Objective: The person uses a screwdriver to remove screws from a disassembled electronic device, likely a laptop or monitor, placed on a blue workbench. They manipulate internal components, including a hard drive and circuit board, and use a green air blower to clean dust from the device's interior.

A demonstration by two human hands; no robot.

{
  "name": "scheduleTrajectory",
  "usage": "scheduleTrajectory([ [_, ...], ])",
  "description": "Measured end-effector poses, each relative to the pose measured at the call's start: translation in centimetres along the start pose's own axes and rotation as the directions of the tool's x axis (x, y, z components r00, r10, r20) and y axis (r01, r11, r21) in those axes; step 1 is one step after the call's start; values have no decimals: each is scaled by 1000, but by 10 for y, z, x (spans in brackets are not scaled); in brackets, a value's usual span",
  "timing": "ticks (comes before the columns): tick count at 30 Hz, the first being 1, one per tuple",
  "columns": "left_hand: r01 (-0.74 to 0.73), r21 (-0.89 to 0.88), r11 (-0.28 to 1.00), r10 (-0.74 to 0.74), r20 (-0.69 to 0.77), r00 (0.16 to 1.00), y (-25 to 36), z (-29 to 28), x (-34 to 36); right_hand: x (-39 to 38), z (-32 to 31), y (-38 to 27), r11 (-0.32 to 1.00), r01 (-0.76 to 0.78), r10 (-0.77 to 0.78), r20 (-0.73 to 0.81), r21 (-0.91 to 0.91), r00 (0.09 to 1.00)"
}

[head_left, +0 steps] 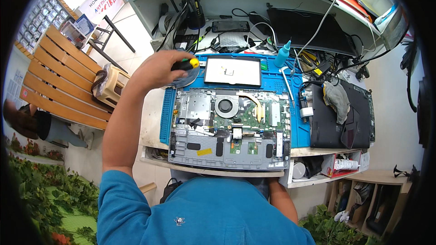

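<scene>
Left hand (156,70) — fingers clamped round black-yellow tool (183,65), yellow end protruding, off far-left corner of laptop (247,117). Right fingers hidden — cannot tell.

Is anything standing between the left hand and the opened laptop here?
Nothing visible does: the left hand, gripping a black-and-yellow tool, is near the far left corner of the opened laptop. The white rectangular piece lies past the laptop's far edge.

The opened laptop (229,131) is grey, with green circuit boards (248,112) and a coppery heat pipe (259,110), on a bright blue mat (299,137). Around it: black-and-yellow tool handle (183,65) at eleven o'clock, black-edged white panel (243,73) at twelve, turquoise bottle (282,56) at one, black casing (326,124) at three.
</scene>
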State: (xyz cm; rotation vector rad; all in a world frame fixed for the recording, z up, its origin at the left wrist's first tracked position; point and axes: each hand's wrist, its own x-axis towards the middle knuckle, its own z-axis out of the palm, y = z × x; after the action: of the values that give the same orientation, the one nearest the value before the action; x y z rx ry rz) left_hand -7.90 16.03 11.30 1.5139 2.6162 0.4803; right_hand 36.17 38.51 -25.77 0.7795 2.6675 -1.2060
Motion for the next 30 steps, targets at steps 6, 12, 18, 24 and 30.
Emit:
scheduleTrajectory([
  [6, 68, 111, 991, -75, 56, 996, -25, 24, -27, -5, 4, 8, 1000, -23, 23, 7, -6, 1000],
  [12, -16, 155, 988, 37, -139, 990, -32, 46, -30, -4, 2, 10, 999, -41, 41, -5, -13, 999],
  [18, -83, 166, 983, 134, -323, 937, -43, 61, -25, -6, 0, 9, 998, -59, 58, -18, -15, 998],
  [24, -110, 119, 987, 148, -392, 908, -55, 60, -32, -18, 4, 14, 998, -66, 65, -36, -18, 997],
  [30, -109, 54, 993, 121, -407, 905, -56, 58, -33, -73, 45, 84, 996, 17, -27, -121, -83, 992],
])
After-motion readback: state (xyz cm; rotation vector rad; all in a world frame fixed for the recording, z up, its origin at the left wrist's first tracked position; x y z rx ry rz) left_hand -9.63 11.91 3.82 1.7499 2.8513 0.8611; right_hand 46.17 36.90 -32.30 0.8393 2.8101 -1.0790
